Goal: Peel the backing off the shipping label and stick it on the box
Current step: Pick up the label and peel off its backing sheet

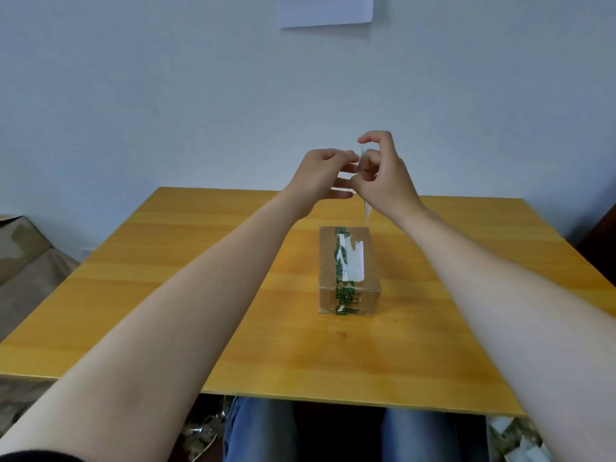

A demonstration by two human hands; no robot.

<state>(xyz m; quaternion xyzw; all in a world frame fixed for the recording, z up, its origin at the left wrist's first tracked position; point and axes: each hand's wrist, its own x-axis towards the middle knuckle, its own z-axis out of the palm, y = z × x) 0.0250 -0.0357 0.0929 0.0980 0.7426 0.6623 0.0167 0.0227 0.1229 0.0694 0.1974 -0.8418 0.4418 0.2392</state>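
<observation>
— Two hands up over the table, then? What's furthest left?

— Only a brown cardboard heap (20, 248) beside the wooden table (166, 261). Next comes the left hand (321, 175), raised over the far half of the table. Its thumb and forefinger nip the upper edge of the shipping label (366, 211), and the other fingers are stretched straight.

— And the box?

— The box (346, 271) lies on the table below the hands, its short end toward the person. It has green tape along the top with white scraps stuck to it. The shipping label hangs edge-on above its far end, clear of it. Whether the backing has parted, I can't tell.

— The right hand?

— The right hand (383, 176) is curled and pinches the label from the other side, forefinger hooked above.
</observation>
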